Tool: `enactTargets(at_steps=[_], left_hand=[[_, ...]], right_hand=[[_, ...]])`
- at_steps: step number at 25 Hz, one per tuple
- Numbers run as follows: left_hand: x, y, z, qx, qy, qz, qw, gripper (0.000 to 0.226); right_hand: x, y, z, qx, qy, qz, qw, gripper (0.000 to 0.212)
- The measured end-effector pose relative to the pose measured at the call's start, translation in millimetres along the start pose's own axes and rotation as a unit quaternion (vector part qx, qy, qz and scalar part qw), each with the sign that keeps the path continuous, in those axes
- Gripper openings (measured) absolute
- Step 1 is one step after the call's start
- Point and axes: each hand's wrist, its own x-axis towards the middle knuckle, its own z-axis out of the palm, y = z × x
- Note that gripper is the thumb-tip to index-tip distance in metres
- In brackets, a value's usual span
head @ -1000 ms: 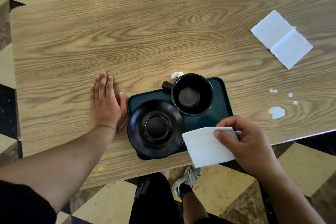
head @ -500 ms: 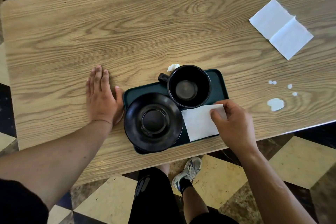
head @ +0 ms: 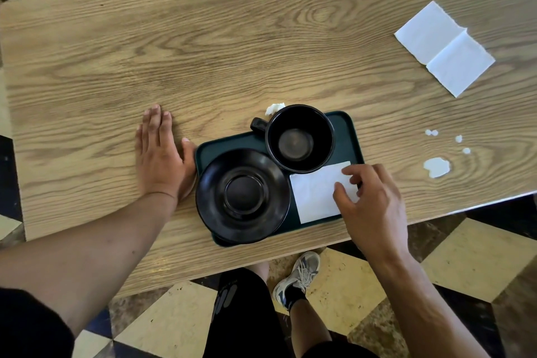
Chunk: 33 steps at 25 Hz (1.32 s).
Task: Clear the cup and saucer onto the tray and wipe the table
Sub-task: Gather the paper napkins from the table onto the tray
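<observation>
A dark green tray (head: 347, 136) lies near the table's front edge. On it stand a black cup (head: 299, 139), empty, at the back and a black saucer (head: 242, 195) at the front left. A folded white napkin (head: 315, 193) lies flat on the tray's right part. My right hand (head: 374, 206) hovers over the napkin's right edge, fingers spread and fingertips touching it. My left hand (head: 161, 160) rests flat on the wooden table (head: 203, 52), its thumb against the tray's left edge.
White spilled blobs (head: 436, 167) with a few small drops lie right of the tray. A small white crumpled scrap (head: 274, 108) sits just behind the cup. An unfolded white napkin (head: 444, 48) lies at the far right. A chair leg shows at top left.
My right hand carried the folded napkin from beyond the table's front edge onto the tray, laid it flat and loosened its grip. The left hand stayed put.
</observation>
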Motion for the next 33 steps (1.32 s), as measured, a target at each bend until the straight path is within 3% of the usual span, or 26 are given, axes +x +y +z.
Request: enactTargets(at_steps=[7, 17, 21, 23, 25, 29, 31, 33], left_hand=[[1, -1, -1, 0.004, -0.007, 0.003, 1.000, 0.069], [-3, 4, -9, -0.009, -0.028, 0.002, 1.000, 0.053], [39, 27, -21, 0.018, 0.005, -0.073, 0.997, 0.040], [76, 60, -22, -0.025, -0.006, -0.021, 0.999, 0.034], [115, 105, -12, -0.062, -0.055, 0.094, 0.992, 0.037], [170, 197, 26, -0.007, -0.161, 0.323, 0.933, 0.065], [180, 216, 45, 0.042, -0.169, 0.404, 0.898, 0.074], [181, 216, 60, 0.040, -0.145, 0.438, 0.886, 0.073]], right_hand=[[0, 4, 8, 0.000, -0.041, 0.020, 0.999, 0.030], [9, 9, -6, 0.090, 0.018, 0.045, 0.995, 0.021], [39, 15, -24, 0.127, 0.067, 0.070, 0.987, 0.013], [65, 20, -36, 0.155, 0.105, 0.103, 0.977, 0.012], [96, 25, -46, 0.179, 0.138, 0.148, 0.963, 0.013], [165, 40, -57, 0.176, 0.178, 0.203, 0.946, 0.009], [199, 48, -60, 0.149, 0.192, 0.225, 0.944, 0.011], [225, 54, -59, 0.124, 0.199, 0.247, 0.940, 0.017]])
